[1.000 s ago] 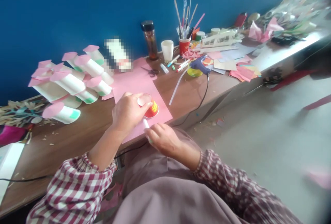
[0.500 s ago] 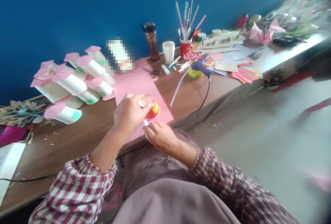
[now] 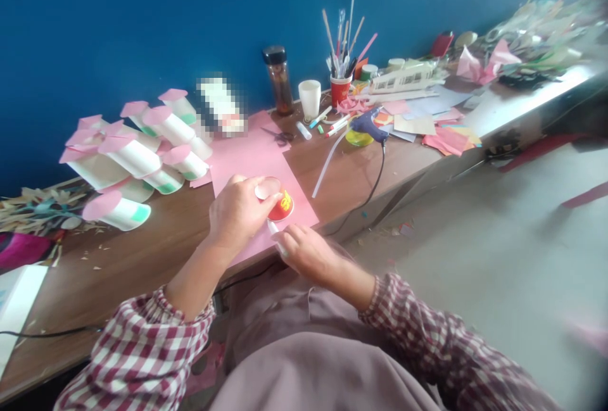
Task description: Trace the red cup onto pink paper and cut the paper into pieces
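My left hand (image 3: 240, 211) is closed over an upturned red paper cup (image 3: 280, 203) with a yellow print, which stands mouth down on a pink paper sheet (image 3: 256, 161) on the wooden desk (image 3: 142, 243). My right hand (image 3: 306, 251) grips a white marker pen (image 3: 274, 232), its tip at the cup's near rim. Both sleeves are red-and-white check.
Several white paper cups with pink paper lids (image 3: 135, 154) lie heaped at the left. Scissors (image 3: 280, 136), a dark bottle (image 3: 278, 80), a white cup (image 3: 310, 98), a red brush pot (image 3: 339, 87) and a blue glue gun (image 3: 368, 123) with a black cord (image 3: 373, 180) sit behind. Paper scraps (image 3: 441, 135) cover the right.
My right hand has shifted slightly up and right along the cup's near rim with the pen. My left hand stays on the cup.
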Demonstrator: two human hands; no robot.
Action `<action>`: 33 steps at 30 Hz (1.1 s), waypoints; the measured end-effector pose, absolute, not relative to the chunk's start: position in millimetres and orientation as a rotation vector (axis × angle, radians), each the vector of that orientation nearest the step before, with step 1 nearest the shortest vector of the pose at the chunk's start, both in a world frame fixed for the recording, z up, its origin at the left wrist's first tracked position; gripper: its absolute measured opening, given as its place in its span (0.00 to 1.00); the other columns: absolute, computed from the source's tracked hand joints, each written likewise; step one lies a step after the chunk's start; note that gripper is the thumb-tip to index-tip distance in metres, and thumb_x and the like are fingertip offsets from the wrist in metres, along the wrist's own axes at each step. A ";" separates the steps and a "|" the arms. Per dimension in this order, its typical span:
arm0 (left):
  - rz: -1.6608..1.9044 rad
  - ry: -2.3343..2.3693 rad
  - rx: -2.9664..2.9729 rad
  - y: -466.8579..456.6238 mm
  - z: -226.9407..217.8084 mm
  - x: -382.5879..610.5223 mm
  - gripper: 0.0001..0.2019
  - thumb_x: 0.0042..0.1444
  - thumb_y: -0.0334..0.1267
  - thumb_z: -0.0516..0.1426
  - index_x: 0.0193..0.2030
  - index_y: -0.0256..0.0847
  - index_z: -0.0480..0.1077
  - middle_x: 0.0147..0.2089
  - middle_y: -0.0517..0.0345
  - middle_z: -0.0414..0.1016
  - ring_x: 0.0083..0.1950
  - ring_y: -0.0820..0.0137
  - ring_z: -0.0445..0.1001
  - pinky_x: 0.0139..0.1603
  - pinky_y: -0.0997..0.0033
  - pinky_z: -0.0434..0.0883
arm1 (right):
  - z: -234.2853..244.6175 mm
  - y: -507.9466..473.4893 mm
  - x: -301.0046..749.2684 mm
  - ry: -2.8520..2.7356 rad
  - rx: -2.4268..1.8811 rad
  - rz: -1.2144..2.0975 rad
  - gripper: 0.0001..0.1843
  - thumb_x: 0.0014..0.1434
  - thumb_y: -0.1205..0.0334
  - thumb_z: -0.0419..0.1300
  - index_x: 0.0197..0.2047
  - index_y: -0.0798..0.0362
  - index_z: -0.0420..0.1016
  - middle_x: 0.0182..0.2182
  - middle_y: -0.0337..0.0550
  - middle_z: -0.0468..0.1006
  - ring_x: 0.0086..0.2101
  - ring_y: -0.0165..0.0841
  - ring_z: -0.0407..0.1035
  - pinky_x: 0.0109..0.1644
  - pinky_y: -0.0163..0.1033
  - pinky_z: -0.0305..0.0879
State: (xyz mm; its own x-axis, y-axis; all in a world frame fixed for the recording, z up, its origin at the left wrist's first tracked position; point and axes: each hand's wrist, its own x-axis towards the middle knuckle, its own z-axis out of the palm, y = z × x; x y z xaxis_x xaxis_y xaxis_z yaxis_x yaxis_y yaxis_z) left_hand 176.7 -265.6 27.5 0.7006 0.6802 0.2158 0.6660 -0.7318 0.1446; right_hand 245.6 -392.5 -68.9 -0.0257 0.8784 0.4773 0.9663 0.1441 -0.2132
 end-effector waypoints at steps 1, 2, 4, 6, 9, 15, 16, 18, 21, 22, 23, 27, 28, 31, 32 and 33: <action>0.388 1.129 2.848 -265.7 27.8 176.8 0.19 0.53 0.52 0.54 0.48 0.50 0.73 0.40 0.50 0.74 0.39 0.60 0.75 0.36 0.64 0.69 | -68.6 -395.1 248.6 -1.899 -1.742 -0.215 0.10 0.64 0.68 0.49 0.43 0.59 0.69 0.32 0.47 0.71 0.33 0.35 0.64 0.37 0.39 0.64; 0.381 1.127 2.851 -265.7 28.1 176.9 0.19 0.53 0.52 0.54 0.48 0.50 0.73 0.40 0.50 0.74 0.38 0.60 0.75 0.36 0.64 0.69 | -68.6 -397.4 251.7 -1.863 -1.730 -0.196 0.10 0.63 0.67 0.50 0.44 0.59 0.69 0.33 0.47 0.71 0.33 0.35 0.65 0.37 0.38 0.64; 0.378 1.113 2.854 -265.8 28.7 177.1 0.19 0.53 0.52 0.54 0.48 0.50 0.73 0.40 0.51 0.74 0.39 0.60 0.75 0.37 0.65 0.69 | -69.4 -401.3 257.8 -1.780 -1.713 -0.140 0.09 0.63 0.66 0.51 0.44 0.57 0.69 0.33 0.47 0.72 0.33 0.34 0.66 0.36 0.37 0.65; 0.381 1.098 2.852 -265.9 29.1 177.2 0.19 0.54 0.52 0.54 0.49 0.50 0.73 0.41 0.51 0.74 0.39 0.61 0.75 0.38 0.65 0.69 | -70.6 -403.7 264.1 -1.705 -1.677 -0.061 0.09 0.62 0.67 0.52 0.45 0.57 0.69 0.34 0.46 0.72 0.33 0.34 0.66 0.36 0.36 0.65; 0.378 1.104 2.849 -265.5 28.9 177.1 0.19 0.53 0.52 0.54 0.49 0.50 0.73 0.42 0.51 0.74 0.40 0.61 0.75 0.38 0.65 0.69 | -71.0 -404.9 274.5 -1.605 -1.590 0.082 0.09 0.60 0.68 0.52 0.44 0.56 0.68 0.35 0.46 0.72 0.34 0.33 0.67 0.38 0.36 0.65; 0.373 1.116 2.855 -263.2 27.1 176.7 0.20 0.52 0.53 0.54 0.50 0.50 0.72 0.43 0.52 0.74 0.42 0.60 0.75 0.39 0.65 0.69 | -63.6 -402.4 296.3 -1.298 -1.565 0.310 0.07 0.55 0.69 0.54 0.38 0.55 0.71 0.30 0.40 0.72 0.29 0.29 0.65 0.35 0.33 0.63; 0.374 1.120 2.856 -262.9 26.6 176.8 0.20 0.52 0.53 0.55 0.50 0.50 0.72 0.43 0.52 0.74 0.41 0.60 0.75 0.39 0.65 0.69 | -61.9 -401.8 299.6 -1.249 -1.579 0.341 0.07 0.55 0.69 0.55 0.37 0.55 0.72 0.29 0.39 0.72 0.27 0.28 0.64 0.34 0.32 0.62; 0.378 1.123 2.857 -262.2 25.5 177.0 0.20 0.52 0.53 0.55 0.49 0.50 0.72 0.43 0.52 0.74 0.41 0.59 0.75 0.39 0.65 0.69 | -59.3 -400.6 305.8 -1.183 -1.594 0.379 0.07 0.54 0.69 0.55 0.36 0.55 0.73 0.27 0.37 0.71 0.25 0.27 0.63 0.32 0.31 0.60; 0.382 1.123 2.857 -261.2 24.0 177.2 0.20 0.51 0.54 0.55 0.49 0.51 0.72 0.43 0.52 0.74 0.40 0.59 0.75 0.38 0.65 0.69 | -58.0 -398.4 314.1 -1.128 -1.584 0.383 0.07 0.53 0.69 0.55 0.35 0.54 0.73 0.25 0.36 0.71 0.24 0.26 0.62 0.30 0.30 0.59; 0.383 1.126 2.855 -261.0 23.7 177.1 0.20 0.51 0.54 0.55 0.49 0.51 0.72 0.43 0.52 0.74 0.40 0.59 0.75 0.37 0.65 0.69 | -58.2 -397.7 316.7 -1.102 -1.576 0.382 0.07 0.53 0.69 0.55 0.34 0.54 0.74 0.24 0.36 0.71 0.24 0.26 0.62 0.29 0.31 0.59; 0.383 1.130 2.853 -260.8 23.5 177.0 0.20 0.51 0.54 0.55 0.49 0.51 0.72 0.42 0.52 0.74 0.39 0.59 0.75 0.37 0.65 0.69 | -58.5 -396.9 319.3 -1.070 -1.566 0.378 0.07 0.52 0.68 0.55 0.34 0.54 0.74 0.24 0.36 0.71 0.24 0.26 0.62 0.29 0.31 0.58; 0.385 1.133 2.846 -260.5 23.9 176.5 0.21 0.51 0.55 0.55 0.48 0.50 0.73 0.41 0.52 0.73 0.38 0.59 0.75 0.35 0.64 0.68 | -59.0 -395.6 328.0 -0.886 -1.488 0.352 0.06 0.56 0.63 0.55 0.35 0.54 0.72 0.23 0.36 0.70 0.23 0.26 0.61 0.28 0.32 0.58; 0.387 1.134 2.843 -260.5 23.9 176.6 0.21 0.51 0.55 0.54 0.48 0.50 0.73 0.41 0.51 0.73 0.38 0.59 0.75 0.34 0.64 0.68 | -58.6 -396.1 329.8 -0.838 -1.459 0.348 0.08 0.58 0.61 0.54 0.37 0.54 0.71 0.23 0.35 0.69 0.23 0.26 0.61 0.28 0.32 0.58; 0.397 1.125 2.811 -259.3 22.7 177.7 0.20 0.51 0.55 0.55 0.46 0.50 0.74 0.40 0.51 0.73 0.38 0.59 0.74 0.35 0.64 0.69 | -56.3 -400.0 333.7 -0.734 -1.344 0.358 0.10 0.62 0.58 0.50 0.42 0.52 0.67 0.23 0.34 0.67 0.24 0.26 0.62 0.28 0.31 0.59; 0.412 1.106 2.786 -258.2 22.0 178.3 0.19 0.50 0.54 0.56 0.45 0.49 0.74 0.40 0.52 0.74 0.39 0.59 0.74 0.36 0.63 0.69 | -55.3 -402.1 334.6 -0.697 -1.280 0.386 0.10 0.62 0.57 0.50 0.43 0.52 0.67 0.23 0.34 0.67 0.24 0.26 0.63 0.29 0.31 0.60; 0.440 1.076 2.752 -256.4 21.4 178.8 0.20 0.48 0.53 0.57 0.46 0.48 0.73 0.41 0.52 0.74 0.40 0.59 0.74 0.38 0.63 0.70 | -54.4 -404.5 335.4 -0.656 -1.210 0.423 0.10 0.62 0.57 0.52 0.43 0.51 0.68 0.24 0.34 0.68 0.25 0.26 0.63 0.30 0.31 0.60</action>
State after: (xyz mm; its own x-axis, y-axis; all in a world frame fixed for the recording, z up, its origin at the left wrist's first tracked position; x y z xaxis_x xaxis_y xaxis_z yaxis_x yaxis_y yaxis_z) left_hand 178.8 -256.4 21.4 0.6989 0.6824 0.2141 0.6371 -0.7301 0.2472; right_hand 335.4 -404.5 -54.4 0.7447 0.6238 0.2372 0.0415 0.3115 -0.9494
